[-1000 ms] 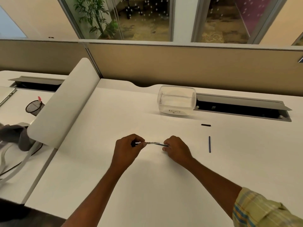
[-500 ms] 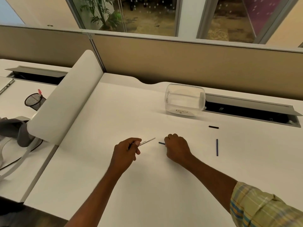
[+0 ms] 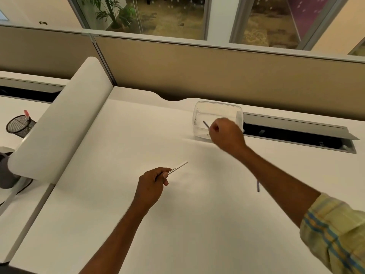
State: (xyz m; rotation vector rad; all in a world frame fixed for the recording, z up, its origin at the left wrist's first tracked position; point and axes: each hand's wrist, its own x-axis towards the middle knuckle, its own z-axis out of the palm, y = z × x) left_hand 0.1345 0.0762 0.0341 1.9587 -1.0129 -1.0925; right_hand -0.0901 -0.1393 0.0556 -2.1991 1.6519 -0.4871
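Note:
My left hand pinches a thin white pen barrel low over the middle of the white desk, its tip pointing up and right. My right hand is raised in front of a clear plastic box at the back of the desk and pinches a short dark blue pen piece that sticks out toward the box. Another dark blue stick lies on the desk, partly hidden by my right forearm.
A white curved divider borders the desk on the left, with a black mesh pen cup beyond it. An open cable tray slot lies behind the box on the right. A tan partition wall closes the back.
The two pen parts came apart. My right hand lifted from the desk centre and carried the dark blue piece back to the clear box. My left hand stayed put with the white barrel.

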